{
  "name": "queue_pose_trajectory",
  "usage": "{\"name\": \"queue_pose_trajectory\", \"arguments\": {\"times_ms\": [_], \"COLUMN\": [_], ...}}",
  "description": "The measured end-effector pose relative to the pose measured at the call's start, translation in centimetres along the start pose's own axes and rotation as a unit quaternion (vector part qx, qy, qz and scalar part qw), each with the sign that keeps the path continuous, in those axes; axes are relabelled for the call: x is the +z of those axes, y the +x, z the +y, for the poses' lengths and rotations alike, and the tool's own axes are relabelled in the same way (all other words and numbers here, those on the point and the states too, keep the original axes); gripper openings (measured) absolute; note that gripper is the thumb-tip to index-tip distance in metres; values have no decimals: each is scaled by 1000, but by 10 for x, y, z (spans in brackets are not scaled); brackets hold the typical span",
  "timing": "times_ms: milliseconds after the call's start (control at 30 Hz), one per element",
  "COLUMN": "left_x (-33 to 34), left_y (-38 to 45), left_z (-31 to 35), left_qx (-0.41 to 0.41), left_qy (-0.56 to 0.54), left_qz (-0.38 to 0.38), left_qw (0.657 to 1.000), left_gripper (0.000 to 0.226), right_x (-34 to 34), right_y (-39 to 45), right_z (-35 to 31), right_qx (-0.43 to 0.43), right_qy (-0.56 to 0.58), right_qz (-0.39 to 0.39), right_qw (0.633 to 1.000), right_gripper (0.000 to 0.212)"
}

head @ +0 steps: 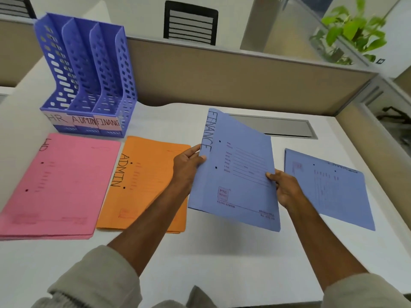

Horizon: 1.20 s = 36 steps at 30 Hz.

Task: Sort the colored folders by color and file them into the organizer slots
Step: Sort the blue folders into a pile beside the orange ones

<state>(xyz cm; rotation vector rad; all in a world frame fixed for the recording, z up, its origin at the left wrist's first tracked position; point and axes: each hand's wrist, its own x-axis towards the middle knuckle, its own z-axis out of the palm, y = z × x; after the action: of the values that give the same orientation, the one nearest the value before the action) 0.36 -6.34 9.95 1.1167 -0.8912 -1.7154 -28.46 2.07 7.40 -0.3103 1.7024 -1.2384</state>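
Both hands hold a blue folder (238, 165) marked FINANCE, tilted above the desk. My left hand (189, 165) grips its spine edge and my right hand (287, 190) grips its right edge. A second blue folder (329, 187) lies flat to the right. An orange stack marked ADMIN (146, 185) and a pink stack (55, 185) lie flat to the left. The blue three-slot organizer (89, 78), labelled HR, ADMIN and FINANCE, stands at the back left with nothing visible in its slots.
The white desk (200, 252) has a grey cable hatch (273, 127) behind the held folder. A beige partition (222, 70) bounds the back and right. A white panel stands along the left edge. A green plant (353, 30) sits beyond the partition.
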Motion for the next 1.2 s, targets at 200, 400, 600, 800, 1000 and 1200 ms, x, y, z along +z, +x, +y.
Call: {"name": "queue_pose_trajectory", "arguments": {"times_ms": [200, 400, 600, 800, 1000, 1200], "left_x": [-14, -14, -3, 5, 10, 15], "left_y": [4, 8, 10, 19, 30, 37], "left_z": [-19, -31, -44, -61, -74, -78], "left_qx": [-46, -76, -123, -176, -173, -126], "left_qy": [78, 173, 212, 220, 297, 444], "left_qz": [5, 3, 52, 116, 171, 161], "left_qw": [996, 982, 968, 952, 923, 872], "left_gripper": [32, 19, 4, 23, 29, 32], "right_x": [-10, -24, -40, -36, -28, -26], "right_y": [5, 24, 44, 65, 80, 84], "right_z": [-3, 0, 4, 10, 24, 33], "right_qx": [-29, 7, 58, 70, 80, 21], "right_qy": [-28, -68, -85, -92, -121, -183], "right_qz": [8, -24, -51, -76, -62, -53], "right_qw": [999, 997, 993, 990, 988, 981], "right_gripper": [25, 26, 19, 21, 25, 9]}}
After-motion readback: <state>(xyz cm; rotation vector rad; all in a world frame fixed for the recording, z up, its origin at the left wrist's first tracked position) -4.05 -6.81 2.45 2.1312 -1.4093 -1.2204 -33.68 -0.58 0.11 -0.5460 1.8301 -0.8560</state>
